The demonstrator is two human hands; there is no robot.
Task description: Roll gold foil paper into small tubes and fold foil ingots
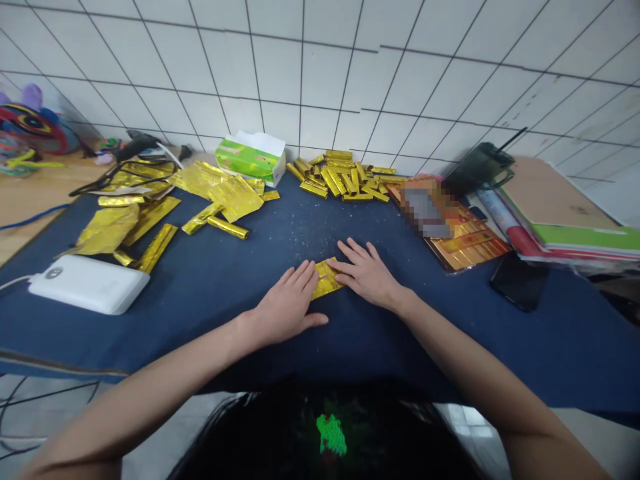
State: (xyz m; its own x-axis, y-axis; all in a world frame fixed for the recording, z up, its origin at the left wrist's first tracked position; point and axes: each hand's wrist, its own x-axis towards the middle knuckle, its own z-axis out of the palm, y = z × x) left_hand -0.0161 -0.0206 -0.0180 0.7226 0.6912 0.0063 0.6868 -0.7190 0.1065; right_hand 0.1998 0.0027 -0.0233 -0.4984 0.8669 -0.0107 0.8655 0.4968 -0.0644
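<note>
A small piece of gold foil paper lies on the dark blue tabletop, between my two hands. My left hand rests flat over its left part, fingers stretched out and thumb pointing right. On the right edge of the foil lie the fingertips of my right hand, whose fingers are spread. Part of the foil is hidden under both hands. Beyond them, a pile of rolled gold foil tubes sits against the wall. Loose gold foil sheets and a few tubes lie to the back left.
At left lies a white power bank with a cable. A green tissue pack stands by the tiled wall. To the right are an orange-gold packet, a black phone, a dark cup and stacked notebooks.
</note>
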